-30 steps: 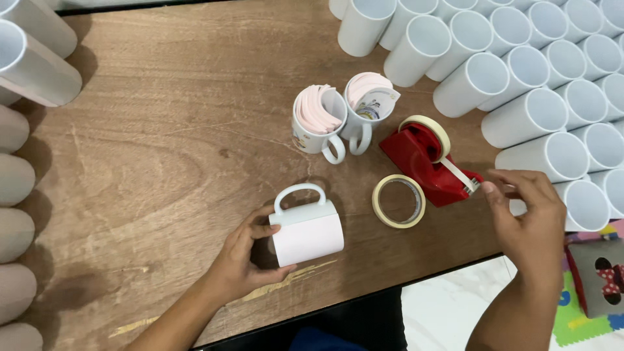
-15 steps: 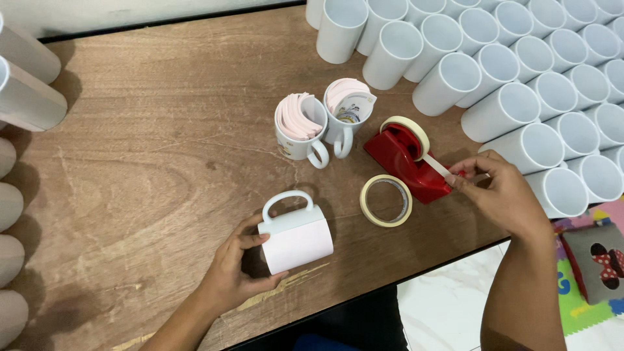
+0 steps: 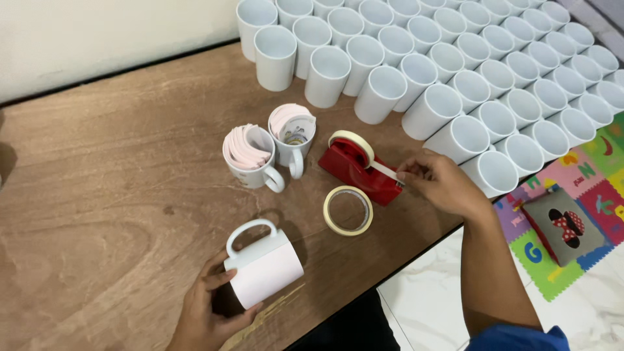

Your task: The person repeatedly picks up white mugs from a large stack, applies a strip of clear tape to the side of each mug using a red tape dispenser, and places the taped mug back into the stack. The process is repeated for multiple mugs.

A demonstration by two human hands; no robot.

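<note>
We see our left hand (image 3: pixel 207 311) at the seven o'clock part of the wooden table (image 3: pixel 104 195), its fingers curled around the white mug (image 3: pixel 263 268) that lies on its side with a pale sheet wrapped round it; the handle points toward eleven o'clock. The grip is a loose cup rather than a tight fist, thumb on the mug's near edge.

Our right hand (image 3: pixel 442 183) sits toward three o'clock, thumb and forefinger pinched together on the free end of the tape strip (image 3: pixel 383 171) drawn off the red tape dispenser (image 3: pixel 357 170); the other fingers are folded in. The dispenser stands just at nine o'clock of that hand, close to the table's middle.

A loose tape roll (image 3: pixel 348 210) lies flat just at six o'clock of the dispenser, between the two hands and touching neither. At ten o'clock of the dispenser stand two upright mugs (image 3: pixel 270 153) side by side, stuffed with rolled pinkish sheets.

Rows of empty white mugs (image 3: pixel 455 71) fill the twelve-to-two o'clock stretch of the table. Off the table at four o'clock we see a colourful foam floor mat (image 3: pixel 572 201) with a small grey pouch (image 3: pixel 564 225) on it
</note>
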